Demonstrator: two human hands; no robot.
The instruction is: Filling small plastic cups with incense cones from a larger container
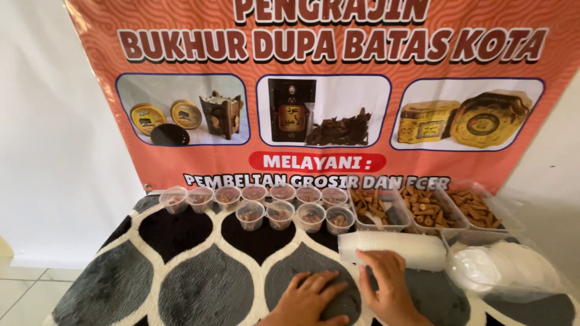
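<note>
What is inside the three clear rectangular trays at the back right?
The three clear trays hold piles of short brown sticks. Only the top layers show; the tray bottoms are covered. A sleeve of stacked cups under the right hand hides their front edges.

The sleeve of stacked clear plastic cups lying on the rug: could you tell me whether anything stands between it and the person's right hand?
Nothing visible does. The right hand already rests against the near edge of the sleeve of stacked clear plastic cups. The left hand lies flat on the patterned grey-and-black rug beside it, clear of the sleeve.
</note>
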